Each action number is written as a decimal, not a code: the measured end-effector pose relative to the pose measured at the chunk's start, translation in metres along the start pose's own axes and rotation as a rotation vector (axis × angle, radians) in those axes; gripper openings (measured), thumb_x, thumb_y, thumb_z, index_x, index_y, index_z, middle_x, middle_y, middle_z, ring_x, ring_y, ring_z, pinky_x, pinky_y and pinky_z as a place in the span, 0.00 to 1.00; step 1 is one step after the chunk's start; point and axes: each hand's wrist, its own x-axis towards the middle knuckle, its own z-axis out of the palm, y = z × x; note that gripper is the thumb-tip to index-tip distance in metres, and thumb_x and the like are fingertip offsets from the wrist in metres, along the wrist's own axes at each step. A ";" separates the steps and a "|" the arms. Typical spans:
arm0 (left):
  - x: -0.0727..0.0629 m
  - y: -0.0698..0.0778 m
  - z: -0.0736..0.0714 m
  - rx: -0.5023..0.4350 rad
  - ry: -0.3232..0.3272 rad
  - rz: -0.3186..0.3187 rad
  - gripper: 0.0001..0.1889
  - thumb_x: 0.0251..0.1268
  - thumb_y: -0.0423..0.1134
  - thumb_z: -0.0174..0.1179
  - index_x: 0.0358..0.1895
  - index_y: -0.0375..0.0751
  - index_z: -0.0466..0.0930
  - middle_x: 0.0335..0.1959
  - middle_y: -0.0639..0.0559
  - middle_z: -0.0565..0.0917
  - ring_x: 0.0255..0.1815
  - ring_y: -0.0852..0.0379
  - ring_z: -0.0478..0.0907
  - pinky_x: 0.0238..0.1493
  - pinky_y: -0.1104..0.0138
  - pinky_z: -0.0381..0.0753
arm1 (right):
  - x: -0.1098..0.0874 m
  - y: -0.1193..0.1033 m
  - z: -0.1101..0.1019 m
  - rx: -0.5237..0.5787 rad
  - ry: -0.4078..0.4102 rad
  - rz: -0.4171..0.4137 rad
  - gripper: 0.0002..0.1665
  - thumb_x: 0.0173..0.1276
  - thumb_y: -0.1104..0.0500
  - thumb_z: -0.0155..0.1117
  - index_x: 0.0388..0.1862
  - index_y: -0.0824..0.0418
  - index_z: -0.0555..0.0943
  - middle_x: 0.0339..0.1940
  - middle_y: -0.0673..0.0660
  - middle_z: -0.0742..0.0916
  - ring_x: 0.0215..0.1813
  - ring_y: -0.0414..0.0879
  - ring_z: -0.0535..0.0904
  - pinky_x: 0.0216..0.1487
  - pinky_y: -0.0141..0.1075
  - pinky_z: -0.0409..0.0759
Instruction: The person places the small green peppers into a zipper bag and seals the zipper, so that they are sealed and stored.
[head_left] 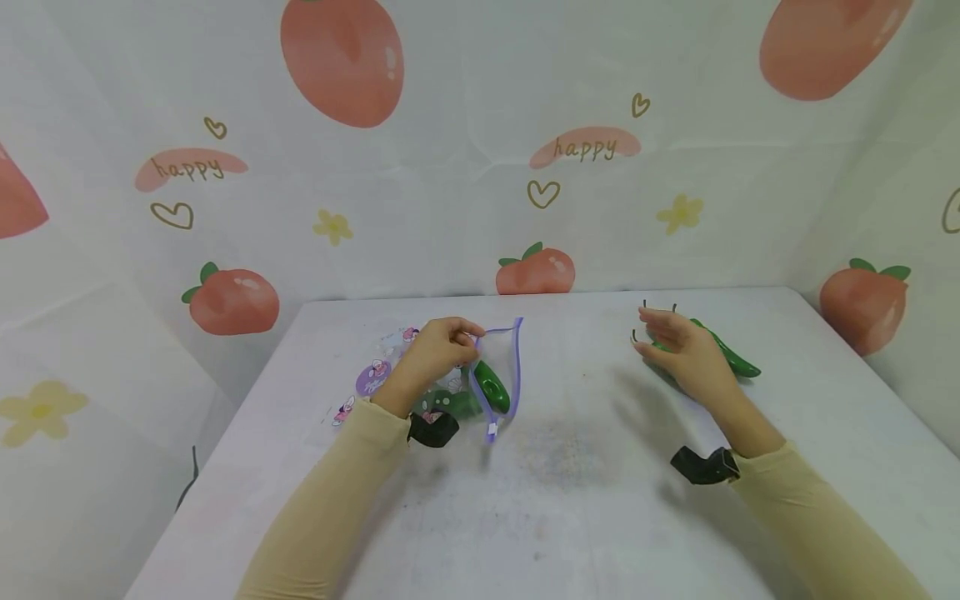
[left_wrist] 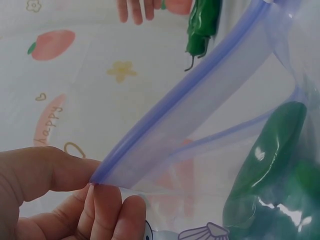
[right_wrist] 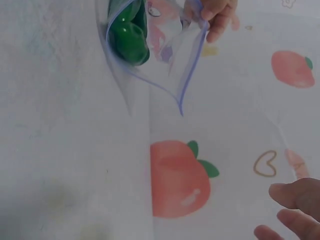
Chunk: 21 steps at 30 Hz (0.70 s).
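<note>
My left hand point(head_left: 438, 354) pinches the purple zip edge of a clear printed zip bag point(head_left: 517, 358) between thumb and fingers. The bag's mouth gapes toward the right, and the left wrist view shows the pinched zip strip point(left_wrist: 150, 127) close up. Inside lies a glossy green pepper point(head_left: 491, 387), with more green behind it partly hidden by the print. My right hand point(head_left: 693, 358) is over at the right beside several long green peppers point(head_left: 735, 358) with thin dark stems. Its thumb and fingers point(right_wrist: 295, 197) are spread apart, nothing between them in the right wrist view.
A white table point(head_left: 525, 525) bears everything. Behind it hangs a pale cloth point(head_left: 450, 200) printed with peaches, hearts and flowers, and more cloth runs along both sides. Black straps point(head_left: 705, 465) sit on both wrists.
</note>
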 end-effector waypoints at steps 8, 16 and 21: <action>0.001 0.000 0.000 0.003 0.007 0.005 0.16 0.58 0.29 0.59 0.52 0.38 0.80 0.33 0.49 0.76 0.34 0.54 0.73 0.41 0.64 0.77 | -0.004 0.015 -0.012 0.001 -0.011 -0.017 0.35 0.68 0.58 0.63 0.70 0.69 0.65 0.68 0.72 0.71 0.68 0.66 0.67 0.62 0.24 0.68; 0.000 0.001 0.000 -0.009 0.006 0.007 0.16 0.59 0.30 0.59 0.52 0.39 0.80 0.33 0.49 0.76 0.34 0.54 0.73 0.40 0.65 0.76 | -0.005 0.029 -0.021 -0.025 -0.036 0.041 0.39 0.69 0.52 0.62 0.72 0.68 0.62 0.70 0.72 0.68 0.70 0.67 0.64 0.68 0.51 0.64; 0.000 0.001 -0.001 -0.006 0.008 0.014 0.16 0.59 0.29 0.59 0.52 0.38 0.80 0.33 0.49 0.76 0.34 0.54 0.73 0.40 0.64 0.76 | -0.008 0.035 -0.026 -0.063 -0.069 0.080 0.39 0.70 0.54 0.61 0.72 0.70 0.60 0.70 0.74 0.66 0.70 0.71 0.62 0.66 0.60 0.61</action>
